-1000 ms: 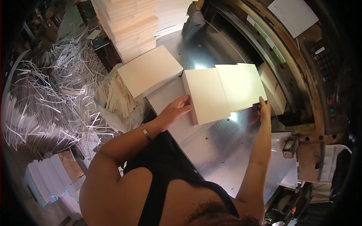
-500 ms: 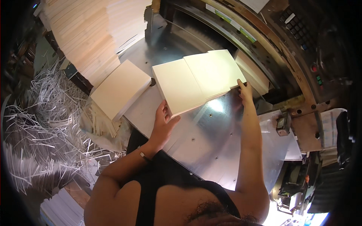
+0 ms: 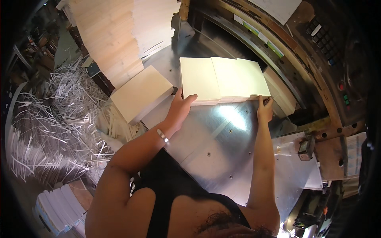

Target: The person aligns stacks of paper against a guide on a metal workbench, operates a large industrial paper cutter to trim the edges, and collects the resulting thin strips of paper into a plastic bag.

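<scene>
Our left hand [image 3: 179, 109] and right hand [image 3: 264, 111] grasp the paper row [image 3: 233, 79], long axis left-to-right, right of the tall stack [image 3: 117, 37].

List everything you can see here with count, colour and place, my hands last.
Paper blocks: three, cream, overlapping row, upper centre.
Single block: one, cream, left of that row.
Tall paper stacks: at least two, cream and whitish, upper left.
Table: one, silver, beneath the row.
Paper strips: too many to count, whitish, left side.
Paper piles: several, white, lower left.
Sheet: one, white, upper right.
Keypad: one, black, upper right.
Button: one, red, right side.
Bracelet: one, silver, left wrist.
Top: one, black, worn.
Left hand: one, bare, row's left end.
Right hand: one, bare, row's right corner.
</scene>
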The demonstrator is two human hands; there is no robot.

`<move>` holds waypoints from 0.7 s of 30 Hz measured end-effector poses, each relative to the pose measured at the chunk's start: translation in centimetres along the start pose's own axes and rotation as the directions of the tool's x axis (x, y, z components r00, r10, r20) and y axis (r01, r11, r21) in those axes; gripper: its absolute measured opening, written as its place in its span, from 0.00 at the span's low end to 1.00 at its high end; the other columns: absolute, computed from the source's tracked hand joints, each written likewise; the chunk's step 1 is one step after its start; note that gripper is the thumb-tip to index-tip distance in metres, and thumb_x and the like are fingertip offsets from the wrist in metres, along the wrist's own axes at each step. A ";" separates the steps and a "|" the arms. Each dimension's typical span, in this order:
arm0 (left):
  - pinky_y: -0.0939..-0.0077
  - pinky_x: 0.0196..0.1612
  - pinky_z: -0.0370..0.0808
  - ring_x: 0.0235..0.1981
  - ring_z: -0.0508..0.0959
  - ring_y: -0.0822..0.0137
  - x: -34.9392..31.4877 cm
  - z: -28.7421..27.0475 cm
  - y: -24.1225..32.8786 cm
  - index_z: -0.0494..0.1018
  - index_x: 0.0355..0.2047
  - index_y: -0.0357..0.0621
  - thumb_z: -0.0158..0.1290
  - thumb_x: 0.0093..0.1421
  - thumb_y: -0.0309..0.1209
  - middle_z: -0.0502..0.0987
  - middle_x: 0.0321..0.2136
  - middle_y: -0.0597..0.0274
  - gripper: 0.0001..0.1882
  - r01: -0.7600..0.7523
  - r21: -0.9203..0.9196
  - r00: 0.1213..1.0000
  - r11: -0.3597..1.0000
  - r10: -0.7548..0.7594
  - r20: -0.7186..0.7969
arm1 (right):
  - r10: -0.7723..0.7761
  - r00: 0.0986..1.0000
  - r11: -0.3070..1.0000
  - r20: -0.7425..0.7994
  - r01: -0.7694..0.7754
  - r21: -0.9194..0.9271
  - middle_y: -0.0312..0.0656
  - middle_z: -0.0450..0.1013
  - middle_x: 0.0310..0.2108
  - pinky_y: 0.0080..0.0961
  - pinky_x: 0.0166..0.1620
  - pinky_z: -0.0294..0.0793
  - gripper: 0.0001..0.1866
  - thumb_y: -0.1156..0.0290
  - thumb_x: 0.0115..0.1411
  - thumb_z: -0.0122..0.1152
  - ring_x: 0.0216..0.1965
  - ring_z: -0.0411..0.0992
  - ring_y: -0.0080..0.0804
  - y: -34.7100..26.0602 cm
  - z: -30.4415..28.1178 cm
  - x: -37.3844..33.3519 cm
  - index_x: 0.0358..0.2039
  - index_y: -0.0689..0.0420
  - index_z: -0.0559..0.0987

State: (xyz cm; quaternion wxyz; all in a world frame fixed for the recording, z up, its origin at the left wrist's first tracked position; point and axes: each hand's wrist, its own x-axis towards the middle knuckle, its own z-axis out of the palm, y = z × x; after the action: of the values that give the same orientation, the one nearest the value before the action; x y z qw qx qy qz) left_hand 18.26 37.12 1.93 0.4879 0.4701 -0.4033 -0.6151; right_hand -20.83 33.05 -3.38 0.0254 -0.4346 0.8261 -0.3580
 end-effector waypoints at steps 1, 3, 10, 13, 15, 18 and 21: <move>0.68 0.64 0.59 0.61 0.65 0.63 0.2 0.5 0.3 0.58 0.64 0.31 0.54 0.63 0.38 0.68 0.60 0.50 0.35 0.031 0.007 0.999 0.999 -0.031 0.007 | -0.026 0.999 0.999 -0.025 0.026 -0.022 0.47 0.77 0.54 0.42 0.55 0.72 0.38 0.36 0.61 0.56 0.56 0.74 0.48 0.4 -0.1 0.1 0.60 0.54 0.70; 0.68 0.59 0.62 0.56 0.68 0.63 0.5 1.3 1.0 0.61 0.62 0.33 0.56 0.61 0.41 0.71 0.56 0.51 0.34 0.077 0.057 0.995 0.995 -0.073 -0.073 | -0.035 0.999 0.999 -0.024 0.034 -0.022 0.47 0.77 0.54 0.43 0.55 0.72 0.38 0.36 0.61 0.56 0.56 0.74 0.48 0.9 0.0 0.2 0.60 0.54 0.70; 0.61 0.58 0.67 0.54 0.73 0.57 7.2 0.4 -0.4 0.69 0.57 0.35 0.56 0.60 0.43 0.74 0.53 0.49 0.30 0.200 0.052 0.960 0.978 -0.185 -0.209 | -0.043 0.999 0.999 -0.019 0.042 -0.034 0.45 0.76 0.55 0.42 0.56 0.72 0.38 0.40 0.58 0.62 0.56 0.74 0.47 -0.2 -0.4 -0.3 0.60 0.53 0.71; 0.58 0.56 0.71 0.54 0.76 0.53 11.0 0.0 -0.9 0.70 0.57 0.34 0.54 0.63 0.41 0.75 0.54 0.47 0.28 0.216 0.006 0.953 0.976 -0.209 -0.219 | -0.059 0.998 0.998 -0.008 0.059 -0.006 0.43 0.76 0.56 0.41 0.56 0.72 0.36 0.43 0.57 0.64 0.57 0.74 0.45 0.1 -0.2 -0.3 0.60 0.52 0.71; 0.58 0.56 0.72 0.54 0.76 0.52 13.2 0.5 -0.8 0.70 0.57 0.31 0.53 0.64 0.40 0.76 0.54 0.46 0.28 0.230 0.071 0.929 0.971 -0.197 -0.313 | -0.083 0.997 0.997 0.008 0.083 -0.006 0.42 0.76 0.56 0.41 0.56 0.72 0.35 0.46 0.57 0.65 0.57 0.73 0.44 0.6 -0.4 -0.5 0.60 0.51 0.70; 0.61 0.54 0.73 0.53 0.77 0.52 16.9 0.0 0.2 0.73 0.53 0.25 0.55 0.58 0.41 0.76 0.53 0.43 0.30 0.158 0.073 0.902 0.985 -0.114 -0.416 | -0.094 0.994 0.995 0.049 0.095 -0.018 0.40 0.77 0.55 0.41 0.56 0.72 0.34 0.49 0.57 0.66 0.56 0.73 0.43 -1.0 -0.9 -0.8 0.60 0.50 0.70; 0.61 0.49 0.76 0.50 0.80 0.50 19.6 0.6 0.9 0.73 0.52 0.26 0.51 0.59 0.39 0.77 0.52 0.43 0.28 0.211 0.095 0.897 0.973 -0.155 -0.413 | -0.103 0.991 0.994 0.090 0.105 -0.016 0.40 0.78 0.52 0.40 0.55 0.72 0.32 0.49 0.57 0.67 0.55 0.74 0.41 0.6 -0.9 -0.5 0.57 0.50 0.72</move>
State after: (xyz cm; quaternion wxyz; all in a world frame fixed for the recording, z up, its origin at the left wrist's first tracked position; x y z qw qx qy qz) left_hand 16.28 17.79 -0.69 0.4670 0.6550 -0.2892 -0.5190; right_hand -21.25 34.15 -3.20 0.0389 -0.4929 0.8040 -0.3304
